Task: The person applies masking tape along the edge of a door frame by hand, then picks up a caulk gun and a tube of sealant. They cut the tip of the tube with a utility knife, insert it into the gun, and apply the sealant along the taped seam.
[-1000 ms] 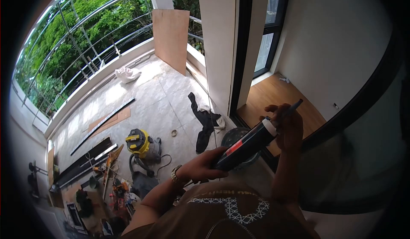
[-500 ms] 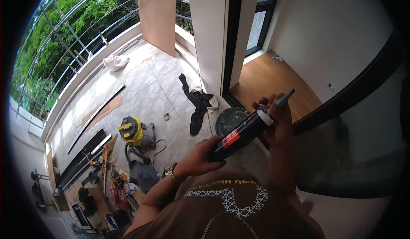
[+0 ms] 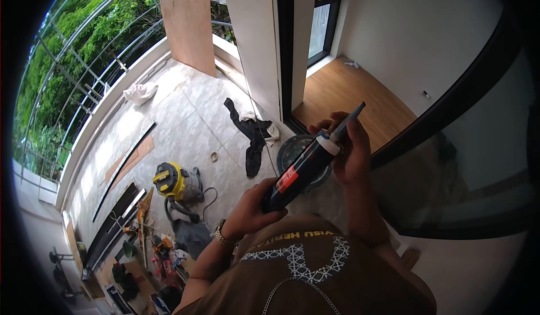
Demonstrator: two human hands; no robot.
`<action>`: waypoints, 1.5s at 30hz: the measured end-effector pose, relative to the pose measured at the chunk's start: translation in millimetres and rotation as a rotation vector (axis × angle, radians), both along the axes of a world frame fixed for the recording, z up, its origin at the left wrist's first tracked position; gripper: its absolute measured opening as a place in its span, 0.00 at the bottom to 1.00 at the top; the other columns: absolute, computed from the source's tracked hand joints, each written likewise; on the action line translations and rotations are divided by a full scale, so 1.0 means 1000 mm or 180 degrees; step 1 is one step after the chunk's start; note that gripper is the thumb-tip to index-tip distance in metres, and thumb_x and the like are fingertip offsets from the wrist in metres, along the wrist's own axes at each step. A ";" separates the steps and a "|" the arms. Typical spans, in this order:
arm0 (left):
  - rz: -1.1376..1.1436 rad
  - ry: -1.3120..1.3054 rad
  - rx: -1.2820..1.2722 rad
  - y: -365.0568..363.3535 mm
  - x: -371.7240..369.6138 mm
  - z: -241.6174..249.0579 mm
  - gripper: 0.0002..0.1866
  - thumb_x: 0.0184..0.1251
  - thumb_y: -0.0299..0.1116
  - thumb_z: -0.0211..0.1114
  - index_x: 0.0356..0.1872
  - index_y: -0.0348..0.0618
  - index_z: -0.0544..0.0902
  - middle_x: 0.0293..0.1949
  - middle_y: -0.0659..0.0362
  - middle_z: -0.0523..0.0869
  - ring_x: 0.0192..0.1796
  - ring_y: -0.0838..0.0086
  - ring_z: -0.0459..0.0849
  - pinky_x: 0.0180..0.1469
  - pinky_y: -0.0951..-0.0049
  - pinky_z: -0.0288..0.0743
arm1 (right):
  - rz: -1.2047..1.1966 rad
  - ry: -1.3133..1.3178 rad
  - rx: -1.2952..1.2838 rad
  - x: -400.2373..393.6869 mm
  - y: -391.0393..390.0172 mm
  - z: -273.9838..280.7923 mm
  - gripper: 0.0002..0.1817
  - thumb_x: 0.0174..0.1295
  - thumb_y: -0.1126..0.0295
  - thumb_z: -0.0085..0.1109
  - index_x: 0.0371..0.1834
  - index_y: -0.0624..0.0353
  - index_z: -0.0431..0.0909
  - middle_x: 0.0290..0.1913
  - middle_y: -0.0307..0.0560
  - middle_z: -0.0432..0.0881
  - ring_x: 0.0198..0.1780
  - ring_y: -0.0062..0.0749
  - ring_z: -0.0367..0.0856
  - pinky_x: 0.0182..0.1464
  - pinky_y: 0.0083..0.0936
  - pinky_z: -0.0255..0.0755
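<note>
A dark sealant cartridge (image 3: 301, 171) with a red label and a white collar lies slanted across the front of my body, its grey nozzle (image 3: 350, 120) pointing up and to the right. My left hand (image 3: 256, 208), with a patterned watch at the wrist, is wrapped round the lower end of the cartridge. At the upper end, the fingers of my right hand (image 3: 351, 149) close round the base of the nozzle. Behind the cartridge a dark round bucket (image 3: 286, 152) stands on the floor, partly hidden.
A yellow and black vacuum cleaner (image 3: 171, 181) stands on the grey tiles, left of a black garment (image 3: 254, 154). Tools (image 3: 163, 253) are heaped at lower left. A plywood sheet (image 3: 190, 34) leans by the railing; a dark-framed glass panel (image 3: 467, 169) is at right.
The cartridge and both hands have shifted a little left in view, and the nozzle points more steeply upward. The surroundings have also slid left as the camera turned.
</note>
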State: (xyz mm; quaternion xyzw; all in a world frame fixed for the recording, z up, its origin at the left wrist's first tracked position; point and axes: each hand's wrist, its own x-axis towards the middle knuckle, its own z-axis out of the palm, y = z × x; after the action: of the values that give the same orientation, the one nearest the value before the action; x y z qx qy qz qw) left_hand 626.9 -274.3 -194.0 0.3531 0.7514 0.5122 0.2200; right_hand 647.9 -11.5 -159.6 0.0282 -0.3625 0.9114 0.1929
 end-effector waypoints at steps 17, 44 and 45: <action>0.0008 -0.0144 0.0102 -0.002 0.007 -0.008 0.36 0.56 0.32 0.79 0.67 0.36 0.75 0.46 0.52 0.90 0.48 0.74 0.88 0.54 0.69 0.80 | 0.0742 0.0314 -0.0085 0.001 0.004 -0.009 0.13 0.72 0.60 0.65 0.50 0.53 0.75 0.52 0.46 0.80 0.68 0.45 0.77 0.75 0.59 0.68; 0.0360 -0.1120 0.0074 -0.149 -0.113 -0.062 0.40 0.50 0.34 0.83 0.66 0.34 0.76 0.47 0.59 0.85 0.46 0.79 0.81 0.50 0.75 0.76 | 0.1012 0.0056 -0.0640 -0.145 -0.133 -0.063 0.24 0.71 0.68 0.65 0.68 0.60 0.72 0.56 0.55 0.84 0.61 0.46 0.84 0.67 0.52 0.77; 0.0378 -0.1247 0.0076 -0.158 -0.125 -0.055 0.41 0.50 0.33 0.83 0.67 0.33 0.76 0.46 0.61 0.84 0.43 0.81 0.80 0.46 0.77 0.76 | 0.0970 0.0118 -0.0620 -0.152 -0.139 -0.057 0.24 0.71 0.68 0.65 0.68 0.60 0.72 0.56 0.55 0.84 0.61 0.46 0.84 0.67 0.52 0.77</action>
State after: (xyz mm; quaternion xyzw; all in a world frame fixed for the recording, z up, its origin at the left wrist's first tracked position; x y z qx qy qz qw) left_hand 501.6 -432.5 -249.1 0.2044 0.7076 0.5921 0.3272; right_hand 495.5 -150.3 -217.0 0.0809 -0.2604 0.9602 0.0612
